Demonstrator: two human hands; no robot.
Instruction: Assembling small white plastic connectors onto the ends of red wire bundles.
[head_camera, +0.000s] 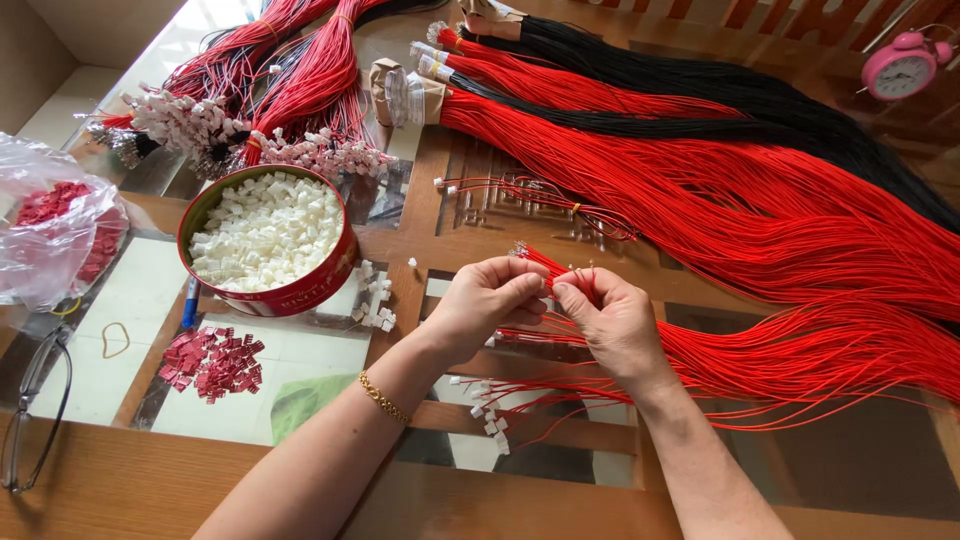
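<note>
My left hand (487, 300) and my right hand (607, 318) meet over the middle of the glass-topped table (330, 360), fingertips pinched together on a small bunch of thin red wires (545, 262) with metal tips. The bunch trails right into a large loose spread of red wires (820, 350). A gold bracelet (383, 397) sits on my left wrist. Just below my hands lie a few red wires fitted with small white connectors (490, 415).
A round red tin of white plastic connectors (266, 235) stands left, with a pile of red connectors (212, 360) below it. Taped red and black wire bundles (640, 110) cross the far side. A plastic bag (50, 235), eyeglasses (30, 410) and pink alarm clock (903, 65) lie around.
</note>
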